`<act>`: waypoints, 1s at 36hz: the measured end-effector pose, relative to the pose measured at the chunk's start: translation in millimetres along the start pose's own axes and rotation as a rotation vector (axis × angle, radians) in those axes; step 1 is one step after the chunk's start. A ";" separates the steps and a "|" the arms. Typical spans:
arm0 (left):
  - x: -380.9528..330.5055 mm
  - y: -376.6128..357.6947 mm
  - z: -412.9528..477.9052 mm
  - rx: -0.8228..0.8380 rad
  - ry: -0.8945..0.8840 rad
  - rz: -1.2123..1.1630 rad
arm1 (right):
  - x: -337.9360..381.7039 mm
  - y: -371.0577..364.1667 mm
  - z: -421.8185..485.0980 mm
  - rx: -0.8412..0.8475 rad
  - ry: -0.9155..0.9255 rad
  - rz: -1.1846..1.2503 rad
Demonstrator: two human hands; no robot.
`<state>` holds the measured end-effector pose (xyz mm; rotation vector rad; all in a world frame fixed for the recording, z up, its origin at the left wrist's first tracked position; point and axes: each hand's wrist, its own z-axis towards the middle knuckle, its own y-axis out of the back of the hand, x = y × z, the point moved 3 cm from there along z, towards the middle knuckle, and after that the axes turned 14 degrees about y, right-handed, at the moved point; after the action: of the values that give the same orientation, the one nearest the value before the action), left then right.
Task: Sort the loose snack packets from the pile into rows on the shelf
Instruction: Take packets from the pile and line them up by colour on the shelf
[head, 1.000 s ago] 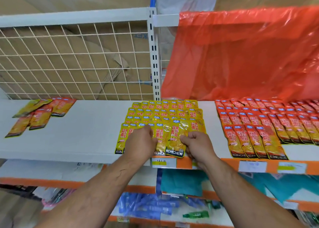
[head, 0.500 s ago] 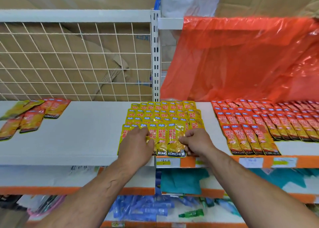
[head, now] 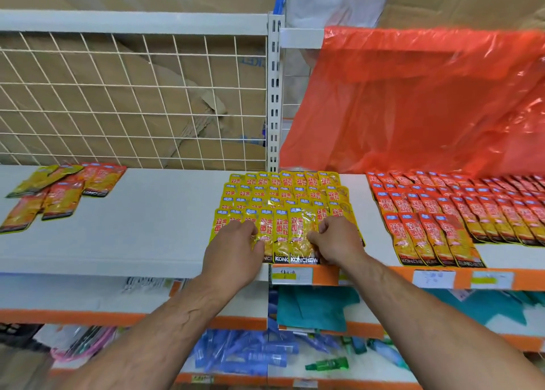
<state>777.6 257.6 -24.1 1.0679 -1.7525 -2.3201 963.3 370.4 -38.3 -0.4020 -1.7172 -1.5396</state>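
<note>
Snack packets: the yellow block (head: 283, 195) lies in overlapping rows mid-shelf (head: 153, 236), each packet's long axis running 12 to 6 o'clock.
Red rows (head: 457, 206): at 3 o'clock of the block, near but apart.
Loose pile (head: 59, 192): mixed yellow and orange, at 10 o'clock from the left hand (head: 236, 254), well apart. That hand is the nearer for the next fetch, I'd judge.
Front row (head: 283, 236): at the shelf's 6 o'clock lip, between both hands.
Left hand: fingers curled, gripping the row's left packets.
Right hand (head: 336, 242): thumb and curled fingers pinch its right end.
</note>
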 end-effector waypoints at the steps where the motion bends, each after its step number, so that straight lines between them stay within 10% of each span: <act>1: 0.4 0.0 -0.3 0.005 0.004 0.000 | 1.4 0.9 -0.1 0.002 0.008 -0.017; 20: -6.9 3.7 -3.5 0.001 0.023 0.102 | 21.5 9.1 -8.5 0.056 0.116 -0.382; 36: 34.9 35.9 -24.1 -0.071 0.149 0.220 | 78.2 -50.0 -22.8 0.276 0.746 -0.487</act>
<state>751.2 209.9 -13.2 0.9559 -1.6303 -2.0987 886.2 317.9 -17.8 0.7036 -1.4239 -1.4690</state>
